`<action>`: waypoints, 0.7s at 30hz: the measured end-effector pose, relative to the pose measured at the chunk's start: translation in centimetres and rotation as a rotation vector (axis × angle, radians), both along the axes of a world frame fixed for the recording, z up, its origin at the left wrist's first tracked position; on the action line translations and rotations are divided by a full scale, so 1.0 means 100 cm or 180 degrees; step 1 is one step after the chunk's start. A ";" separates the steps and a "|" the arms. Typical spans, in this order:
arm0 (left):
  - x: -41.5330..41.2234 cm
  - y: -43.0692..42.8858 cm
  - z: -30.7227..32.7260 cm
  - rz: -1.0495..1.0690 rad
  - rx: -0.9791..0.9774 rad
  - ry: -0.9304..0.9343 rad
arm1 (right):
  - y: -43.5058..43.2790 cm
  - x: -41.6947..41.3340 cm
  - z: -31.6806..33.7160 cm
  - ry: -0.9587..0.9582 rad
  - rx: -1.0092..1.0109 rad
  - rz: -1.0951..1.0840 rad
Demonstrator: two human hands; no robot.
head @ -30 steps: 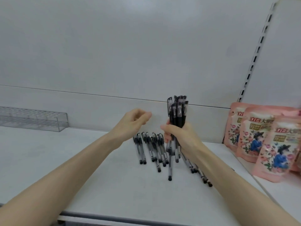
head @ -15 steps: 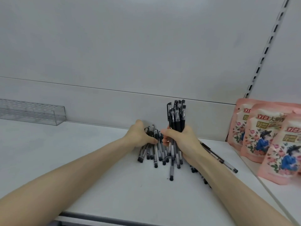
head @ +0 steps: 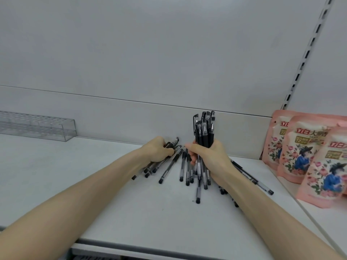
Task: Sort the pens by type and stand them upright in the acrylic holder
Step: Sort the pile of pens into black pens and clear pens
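Head view: a pale grey shelf (head: 93,194) seen from above, with both bare forearms reaching in.

The right grip (head: 208,156) is closed tightly around a bundle (head: 204,128) of pens. It holds them upright, caps on top, with their lower ends reaching down among the pens below. This looks like a way of keeping one sorted type together and squared up for the holder.

The left grip (head: 157,151) lies low on the shelf just beside it. Its fingers curl over a few of the loose pens (head: 187,166), probably gathering the next ones to sort (whether they are lifted clear of the shelf cannot be told).

The loose pens lie flat in a rough fan between and under the two hands, and a few trail out behind the right forearm.

The bundle's pens are dark, with black clips. Clear sections near the top show silvery tips. The loose pens have clear barrels, a black sleeve near one end and a black plug at the other.

The holder (head: 47,126), a long clear acrylic box divided into small cells, stands against the back wall at far left, well apart from the pens. No pens show in it, so the standing-up step seems not yet begun.

Pink pouches (head: 304,147) lean at far right.
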State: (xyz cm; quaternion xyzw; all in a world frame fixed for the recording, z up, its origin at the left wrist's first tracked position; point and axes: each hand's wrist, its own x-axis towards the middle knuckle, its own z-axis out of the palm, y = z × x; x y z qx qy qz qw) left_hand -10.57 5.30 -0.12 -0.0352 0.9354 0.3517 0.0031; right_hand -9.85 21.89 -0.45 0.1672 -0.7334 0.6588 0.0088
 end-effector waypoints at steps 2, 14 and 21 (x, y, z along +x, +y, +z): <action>0.003 -0.002 0.003 -0.0101 -0.0032 -0.0029 | 0.001 0.001 0.001 0.0036 -0.0081 0.0034; 0.028 -0.007 0.027 -0.0635 0.3020 0.0819 | -0.008 0.016 0.010 0.0093 -0.0430 0.0356; 0.042 0.007 0.025 -0.1083 0.2849 0.1017 | -0.017 0.022 0.007 -0.0055 -0.0469 0.0779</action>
